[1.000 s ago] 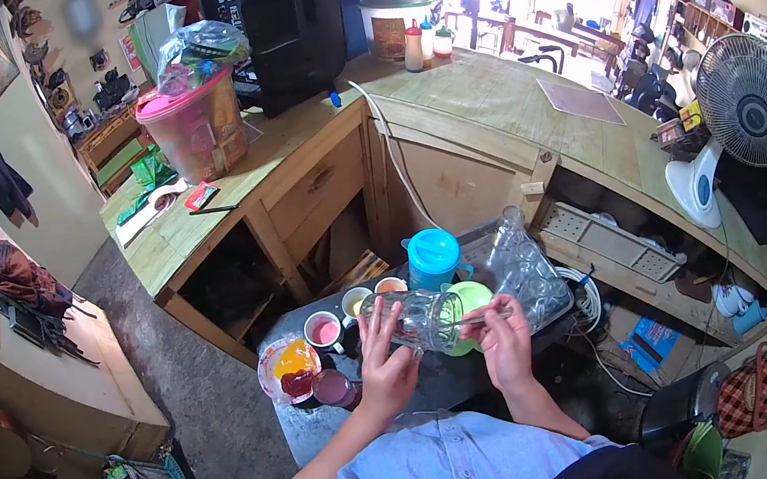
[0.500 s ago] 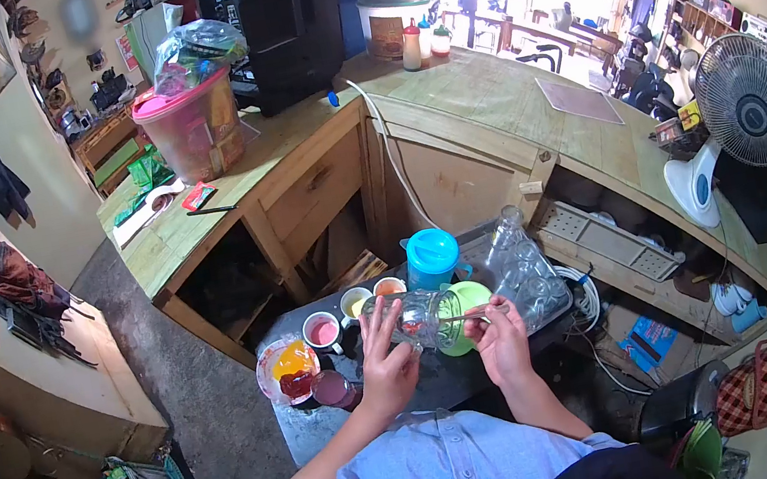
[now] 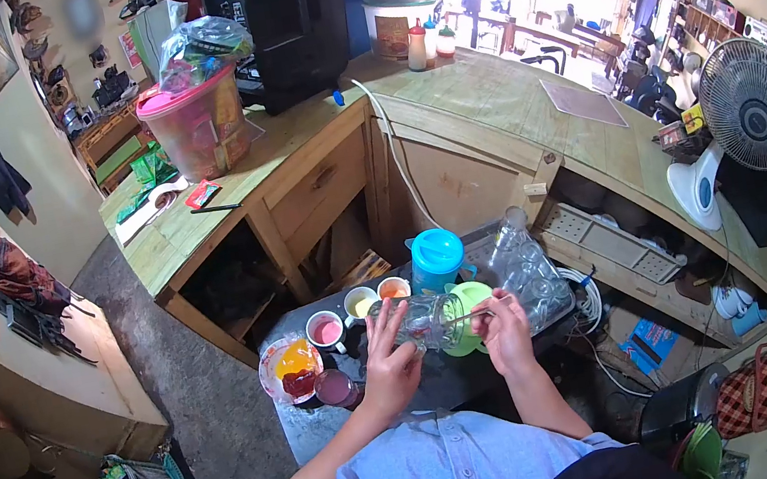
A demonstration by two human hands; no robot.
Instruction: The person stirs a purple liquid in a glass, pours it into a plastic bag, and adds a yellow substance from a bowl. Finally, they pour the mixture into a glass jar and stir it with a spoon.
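Note:
My left hand (image 3: 390, 365) is wrapped round a clear glass jar (image 3: 432, 319), which lies tipped on its side with its mouth toward the right. In my right hand (image 3: 508, 332) is a thin spoon-like utensil (image 3: 465, 316), pinched by its handle and reaching into the jar's mouth; its far end is hard to make out. Beneath and behind the jar's mouth stands a light green container (image 3: 470, 296). Mugs with pink (image 3: 325, 328), yellow (image 3: 360, 302) and orange (image 3: 393, 289) contents stand left of the jar. A purple-filled cup (image 3: 334, 387) is near my left wrist.
A plate (image 3: 270, 381) bears orange and red pieces. Behind the jar stands a blue-lidded pitcher (image 3: 438, 259). A tray of clear glassware (image 3: 531, 281) lies to the right. The wooden counter (image 3: 455, 90) wraps round the dark table (image 3: 459, 384), with a fan (image 3: 749, 105) at right.
My right hand has shifted slightly to the right with the utensil, drawing it a little outward from the jar. My left hand keeps its hold on the jar.

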